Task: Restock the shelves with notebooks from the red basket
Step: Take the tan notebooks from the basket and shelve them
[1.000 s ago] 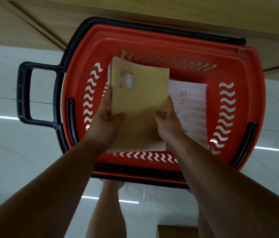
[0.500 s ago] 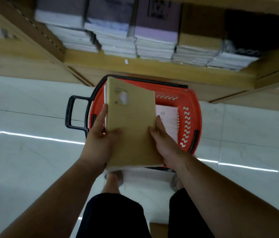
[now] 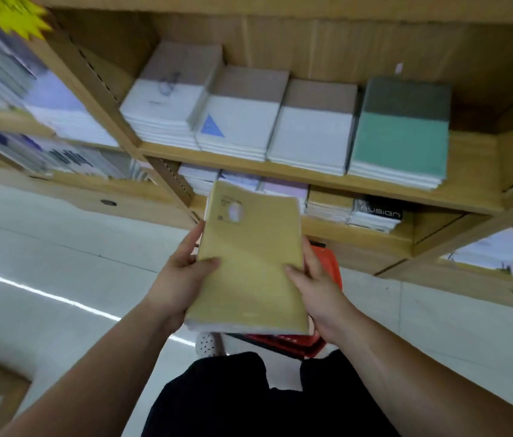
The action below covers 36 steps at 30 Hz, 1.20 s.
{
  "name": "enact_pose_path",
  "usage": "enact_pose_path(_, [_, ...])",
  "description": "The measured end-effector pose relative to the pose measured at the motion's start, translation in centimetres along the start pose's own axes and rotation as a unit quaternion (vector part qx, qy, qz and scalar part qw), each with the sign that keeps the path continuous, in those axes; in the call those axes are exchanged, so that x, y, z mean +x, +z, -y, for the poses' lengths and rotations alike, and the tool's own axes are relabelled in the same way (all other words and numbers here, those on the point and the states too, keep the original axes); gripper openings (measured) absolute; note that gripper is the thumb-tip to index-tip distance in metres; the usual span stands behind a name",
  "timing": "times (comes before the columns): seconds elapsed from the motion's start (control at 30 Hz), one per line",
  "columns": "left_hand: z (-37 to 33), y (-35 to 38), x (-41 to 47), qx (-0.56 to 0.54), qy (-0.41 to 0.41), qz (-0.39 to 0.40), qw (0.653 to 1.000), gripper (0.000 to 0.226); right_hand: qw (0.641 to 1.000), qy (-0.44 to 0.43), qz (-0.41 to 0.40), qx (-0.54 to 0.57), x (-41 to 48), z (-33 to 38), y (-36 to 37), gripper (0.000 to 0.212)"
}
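I hold a stack of tan-covered notebooks [image 3: 250, 260] in front of me at centre frame, in both hands. My left hand [image 3: 182, 275] grips its left edge with the thumb on top. My right hand [image 3: 315, 285] grips the right edge the same way. The red basket [image 3: 327, 266] sits on the floor below the stack, mostly hidden by it; only its right rim and near edge show. Beyond stands the wooden shelf [image 3: 312, 176] with stacks of notebooks on two levels.
The upper level carries white-and-brown stacks [image 3: 242, 121] and a green stack [image 3: 402, 134], with bare board to the green stack's right. The lower level holds several lower stacks, one black [image 3: 378, 212]. More shelving stands at far left and right. Pale tiled floor lies at left.
The notebook stack came up out of the basket in both hands to chest height. My view rose from the basket to the shelves.
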<state>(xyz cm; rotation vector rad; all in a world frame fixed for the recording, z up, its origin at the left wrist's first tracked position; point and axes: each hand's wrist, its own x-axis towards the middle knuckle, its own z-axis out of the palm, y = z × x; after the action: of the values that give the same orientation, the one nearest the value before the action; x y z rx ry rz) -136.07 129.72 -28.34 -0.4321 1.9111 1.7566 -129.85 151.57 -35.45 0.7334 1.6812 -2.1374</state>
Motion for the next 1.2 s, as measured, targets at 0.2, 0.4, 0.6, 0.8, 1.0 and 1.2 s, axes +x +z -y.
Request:
enact_pose_path(0.2, [-4.1, -0.2, 1.2, -0.052, 0.015, 0.024, 0.998, 0.059, 0.997, -0.069, -0.044, -0.01, 0.3, 5.2, 1.1, 0.064])
enact_pose_path(0.4, [-8.7, -2.9, 8.3, -0.027, 0.068, 0.092, 0.993, 0.061, 0.981, -0.149, -0.123, 0.005, 4.6, 9.1, 4.8, 0.06])
enact_pose_path(0.6, [-14.7, -3.8, 16.6, 0.015, 0.114, 0.119, 0.986, 0.057, 0.965, -0.165, -0.202, 0.032, 11.7, 14.8, 6.9, 0.057])
enact_pose_path(0.8, [-18.9, -3.4, 24.5, 0.212, 0.216, 0.072, 0.95, 0.048, 0.957, -0.157, -0.24, 0.034, 22.5, 18.8, 7.3, 0.05])
enact_pose_path(1.0, [-15.7, -6.4, 25.1, 0.423, 0.433, 0.004, 0.796, 0.053, 0.939, -0.155, -0.303, -0.042, 26.1, 19.7, 7.2, 0.052])
enact_pose_path(1.2, [-16.5, -7.1, 27.2, 0.617, 0.42, -0.046, 0.663, 0.102, 0.941, -0.142, -0.292, -0.098, 26.9, 20.4, 6.7, 0.056])
